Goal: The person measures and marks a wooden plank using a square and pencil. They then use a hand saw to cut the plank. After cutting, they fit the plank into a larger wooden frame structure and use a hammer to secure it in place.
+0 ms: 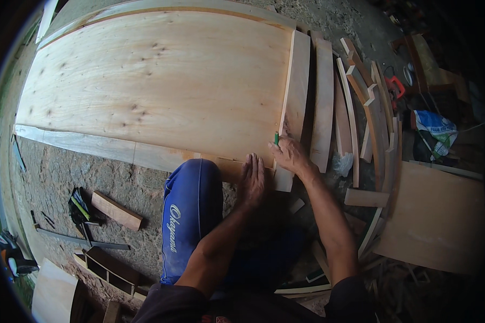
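A large pale plywood panel (161, 81) lies before me, with wooden strips along its edges. My left hand (253, 180) rests on the near edge strip by the right corner, its fingers stretched out and lying flat. Close beside it on the right, my right hand (291, 155) is closed around a green pencil (276, 138). The pencil's end sticks up from the fingers; its point is hidden. This hand sits at the lower end of the wooden strip (298, 75) that runs along the panel's right side. My knee (195, 175) touches the near edge.
Several curved wooden pieces (370, 118) lie to the right, near a plywood sheet (436, 215). Left of my leg are a short board (117, 210), a try square (86, 237) and a dark pouch (82, 204) on rough ground. A slotted wooden frame (110, 272) lies lower left.
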{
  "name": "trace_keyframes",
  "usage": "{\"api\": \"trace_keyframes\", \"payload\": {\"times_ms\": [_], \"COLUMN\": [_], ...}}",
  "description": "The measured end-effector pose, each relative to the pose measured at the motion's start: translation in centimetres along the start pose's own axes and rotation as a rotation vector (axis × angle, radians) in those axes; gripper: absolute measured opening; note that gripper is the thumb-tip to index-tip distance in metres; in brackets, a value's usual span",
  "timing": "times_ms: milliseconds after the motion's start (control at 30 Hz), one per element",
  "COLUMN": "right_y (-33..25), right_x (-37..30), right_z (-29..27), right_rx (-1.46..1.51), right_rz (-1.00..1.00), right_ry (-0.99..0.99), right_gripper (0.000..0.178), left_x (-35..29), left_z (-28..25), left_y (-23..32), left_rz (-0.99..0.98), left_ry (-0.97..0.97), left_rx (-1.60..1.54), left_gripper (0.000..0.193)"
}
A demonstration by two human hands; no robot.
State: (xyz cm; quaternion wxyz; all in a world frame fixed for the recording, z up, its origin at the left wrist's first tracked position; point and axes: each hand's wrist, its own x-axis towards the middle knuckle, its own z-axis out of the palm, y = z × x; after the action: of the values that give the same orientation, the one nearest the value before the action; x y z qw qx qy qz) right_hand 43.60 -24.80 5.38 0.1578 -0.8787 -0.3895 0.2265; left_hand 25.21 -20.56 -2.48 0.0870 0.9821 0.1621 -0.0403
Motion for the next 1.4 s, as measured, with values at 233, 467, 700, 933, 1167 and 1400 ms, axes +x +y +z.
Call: {"api": "trace_keyframes", "payload": {"times_ms": [233, 467, 700, 933, 1167, 1400], "right_y": [3.5, 5.9, 8.1, 1.5, 8.4, 17.0], "right_x": [-5.5, -5.8, -14.5, -23.6, -28.6, -38.9], "right_z": [5.7, 3.6, -2.4, -3.7, 1.7, 17.2], "right_rx": [-0.167, 0.088, 0.865, 1.065, 0.803, 0.298], "right_rz": [0.537, 0.421, 0.252, 0.173, 0.555, 0.967], "right_ry": [0.407, 0.356, 0.27, 0.058, 0.648, 0.879], "right_gripper": [0.094, 0.098, 0.054, 0.047, 0.052, 0.071], "left_x": [0.0, 1.4, 4.3, 9.1, 7.6, 5.8], "left_z": [-0.2, -2.6, -12.5, -20.3, -22.8, -17.8], "left_y": [0.8, -2.3, -1.5, 2.1, 0.1, -2.8], "left_rz": [0.006, 0.108, 0.5, 1.115, 1.165, 0.645], "left_ry": [0.047, -0.115, 0.121, 0.151, -0.149, -0.271], "left_rx": [-0.208, -0.594, -0.349, 0.002, 0.197, 0.011], "left_gripper": [0.062, 0.097, 0.099, 0.083, 0.067, 0.054]}}
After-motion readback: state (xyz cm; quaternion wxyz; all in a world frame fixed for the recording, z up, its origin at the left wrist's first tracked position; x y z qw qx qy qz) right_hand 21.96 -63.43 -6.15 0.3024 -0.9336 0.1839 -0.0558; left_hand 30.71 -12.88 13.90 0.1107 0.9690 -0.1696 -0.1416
